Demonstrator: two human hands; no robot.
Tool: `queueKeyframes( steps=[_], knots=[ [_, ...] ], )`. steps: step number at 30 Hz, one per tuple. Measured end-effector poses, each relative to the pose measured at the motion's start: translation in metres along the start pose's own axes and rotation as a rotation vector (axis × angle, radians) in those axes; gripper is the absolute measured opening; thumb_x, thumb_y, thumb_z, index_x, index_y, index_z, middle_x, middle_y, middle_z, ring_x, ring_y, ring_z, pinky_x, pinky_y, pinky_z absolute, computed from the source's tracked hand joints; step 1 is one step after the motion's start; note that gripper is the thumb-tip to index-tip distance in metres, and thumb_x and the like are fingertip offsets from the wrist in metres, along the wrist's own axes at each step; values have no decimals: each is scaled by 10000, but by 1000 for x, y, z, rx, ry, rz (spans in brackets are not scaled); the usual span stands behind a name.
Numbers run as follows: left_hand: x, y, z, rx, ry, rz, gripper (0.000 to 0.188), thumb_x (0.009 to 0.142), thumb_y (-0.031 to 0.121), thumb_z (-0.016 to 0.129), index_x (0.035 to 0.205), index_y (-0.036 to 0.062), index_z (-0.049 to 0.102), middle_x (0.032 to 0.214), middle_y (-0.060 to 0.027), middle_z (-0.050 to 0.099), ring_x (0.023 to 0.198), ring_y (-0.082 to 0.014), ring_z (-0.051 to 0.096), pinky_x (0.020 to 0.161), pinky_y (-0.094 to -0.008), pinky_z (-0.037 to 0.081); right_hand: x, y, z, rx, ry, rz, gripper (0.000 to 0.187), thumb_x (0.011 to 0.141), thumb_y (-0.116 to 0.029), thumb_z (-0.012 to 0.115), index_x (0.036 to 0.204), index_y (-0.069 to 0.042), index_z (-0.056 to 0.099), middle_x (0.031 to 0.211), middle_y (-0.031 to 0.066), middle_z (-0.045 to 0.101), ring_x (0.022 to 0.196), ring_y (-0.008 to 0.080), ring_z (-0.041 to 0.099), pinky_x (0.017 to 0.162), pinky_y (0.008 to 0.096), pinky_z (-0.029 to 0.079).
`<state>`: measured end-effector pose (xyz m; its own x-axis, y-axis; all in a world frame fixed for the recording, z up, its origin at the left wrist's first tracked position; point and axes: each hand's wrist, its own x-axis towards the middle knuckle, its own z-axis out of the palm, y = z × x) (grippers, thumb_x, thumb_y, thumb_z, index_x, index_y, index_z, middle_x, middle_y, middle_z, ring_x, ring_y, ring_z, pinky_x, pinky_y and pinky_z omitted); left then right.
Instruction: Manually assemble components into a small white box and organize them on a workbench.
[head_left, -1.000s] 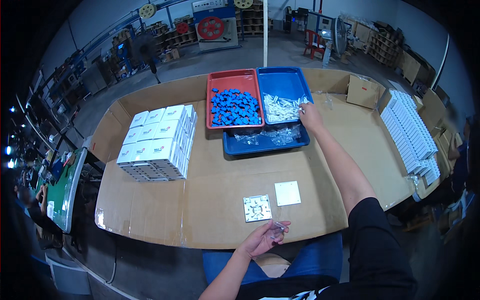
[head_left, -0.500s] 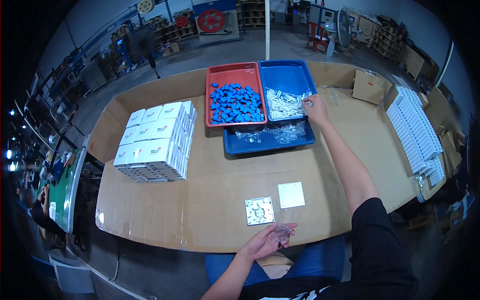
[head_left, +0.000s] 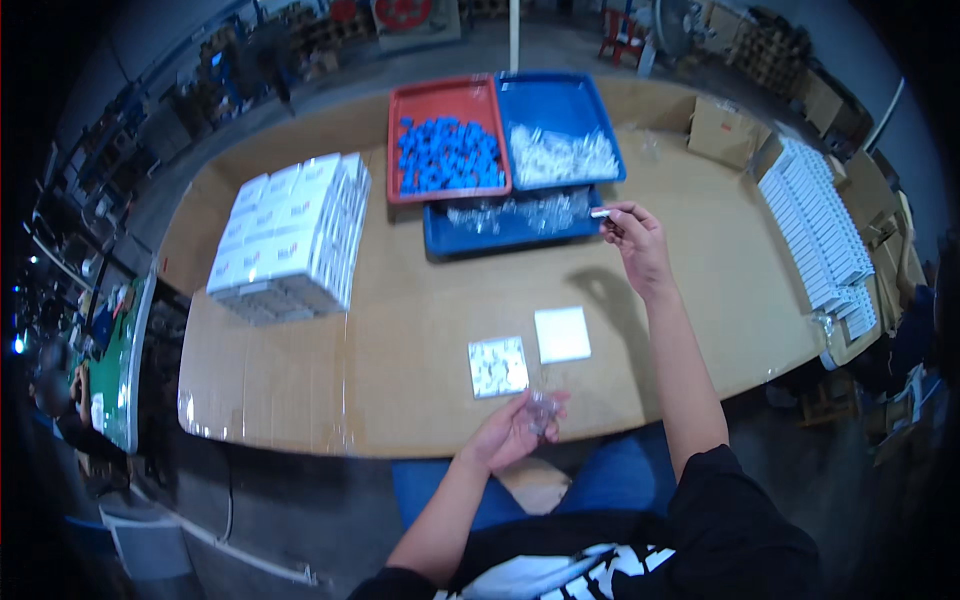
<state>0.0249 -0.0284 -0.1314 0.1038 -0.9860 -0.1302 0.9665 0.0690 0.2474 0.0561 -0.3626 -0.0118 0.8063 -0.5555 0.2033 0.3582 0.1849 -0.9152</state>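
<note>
My left hand (head_left: 502,436), at the table's front edge, has its fingers closed around a small clear plastic bag (head_left: 543,412). Out to the right, my right hand (head_left: 640,245) pinches a small white rod-shaped piece (head_left: 600,213) above the cardboard, just beside the lower blue tray (head_left: 470,236). Similar white pieces (head_left: 560,155) lie in the upper blue tray (head_left: 550,95). Just beyond my left hand is a square white plate with a detailed inner side (head_left: 497,367). Right of it lies a plain white square plate (head_left: 563,335).
A red tray (head_left: 440,97) of blue pieces (head_left: 450,155) adjoins the upper blue tray. White boxes (head_left: 285,225) are stacked on the left. Rows of white parts (head_left: 815,225) line the right side, near a cardboard box (head_left: 725,132). Cardboard walls edge the table's back.
My right hand has come back from the upper blue tray toward me, bringing a white rod-shaped piece. The left hand still holds the bag. The whole view has shifted slightly.
</note>
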Motion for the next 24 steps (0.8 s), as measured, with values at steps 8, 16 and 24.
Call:
queueKeyframes(
  steps=[8,16,24],
  knots=[
    [2,3,3,85,-31,81,619,1120,437,381,1512,-42,407,1156,-106,673,930,-209,661,902,-361,535,-165,23,30,-198,-174,215,115,936,-48,709,1042,-2,712,951,72,752,812,84,654,715,245,520],
    [-1,-1,6,150,19,98,484,1124,401,403,1381,13,537,1189,-138,678,970,-224,665,891,-360,541,-181,-2,38,-595,-372,291,159,880,-78,781,1031,-33,760,916,20,744,809,80,655,741,253,498],
    [-5,-4,16,231,70,104,462,1103,388,487,1282,-21,606,1172,-162,692,934,-213,675,890,-347,559,-166,-7,51,-637,-702,222,143,871,-76,755,1000,-20,783,1099,77,729,928,173,681,852,312,519]
  ],
)
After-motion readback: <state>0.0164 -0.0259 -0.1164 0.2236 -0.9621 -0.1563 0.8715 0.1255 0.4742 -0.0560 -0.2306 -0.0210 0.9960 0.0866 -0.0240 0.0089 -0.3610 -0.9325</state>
